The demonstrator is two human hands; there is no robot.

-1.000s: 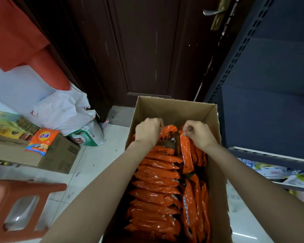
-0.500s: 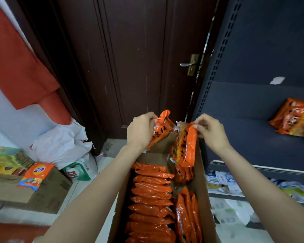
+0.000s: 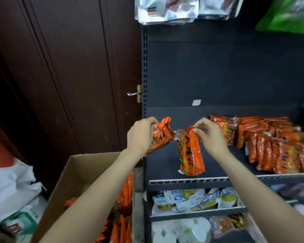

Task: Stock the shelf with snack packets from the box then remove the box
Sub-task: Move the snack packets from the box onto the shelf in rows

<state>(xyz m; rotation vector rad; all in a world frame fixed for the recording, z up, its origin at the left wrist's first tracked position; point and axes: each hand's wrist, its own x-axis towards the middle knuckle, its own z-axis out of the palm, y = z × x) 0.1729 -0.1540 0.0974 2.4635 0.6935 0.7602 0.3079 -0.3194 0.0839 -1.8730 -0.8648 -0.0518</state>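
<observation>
Mid-stocking: our left hand [image 3: 139, 137] and right hand [image 3: 211, 135] each pinch a packet [image 3: 161, 137], frame centre. Next: set both on shelf [image 3: 235, 178] beside row [image 3: 274, 144].

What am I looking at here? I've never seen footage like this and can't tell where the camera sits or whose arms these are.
There is no machine. The camera is worn on a person's head and looks forward and down, so the two bare arms reaching in from below are the wearer's own.

The left hand grips one orange snack packet. The right hand pinches the top of a second orange packet, which hangs upright over the dark shelf.

Further right on that shelf stand rows of the same orange packets. Below left is the open cardboard box, with more orange packets inside. Lower shelves hold other pale packaged goods. A dark wooden door is behind.
</observation>
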